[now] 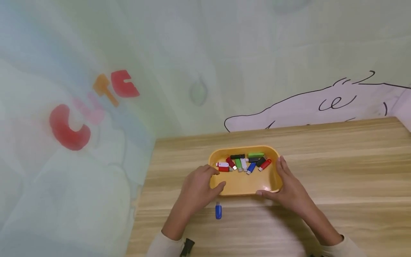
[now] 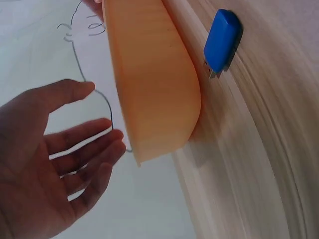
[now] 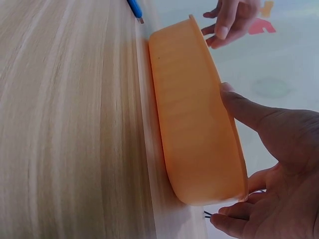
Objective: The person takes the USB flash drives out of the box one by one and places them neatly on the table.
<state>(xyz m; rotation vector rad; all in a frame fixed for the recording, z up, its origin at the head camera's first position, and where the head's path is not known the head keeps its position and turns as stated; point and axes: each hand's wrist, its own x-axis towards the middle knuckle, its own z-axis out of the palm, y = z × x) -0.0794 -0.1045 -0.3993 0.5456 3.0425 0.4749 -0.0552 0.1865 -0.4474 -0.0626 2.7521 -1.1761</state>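
Observation:
A yellow plastic tray [image 1: 244, 187] stands on the wooden table with several USB flash drives inside, mostly along its far side. They include a red one [image 1: 265, 164], a blue one [image 1: 251, 168] and a green one [image 1: 255, 155]. My right hand [image 1: 293, 191] grips the tray's right end, thumb on the near rim and fingers round the side. Over the left end hovers my left hand [image 1: 199, 187], fingers relaxed and apart; the left wrist view shows a gap between it and the tray wall. Outside the tray, near its front left corner, lies a blue USB flash drive [image 1: 218, 211].
The wooden table [image 1: 346, 167] reaches back to a pale cloth backdrop [image 1: 257, 64] with a line drawing. Another printed cloth [image 1: 106, 171] hangs along the table's left edge.

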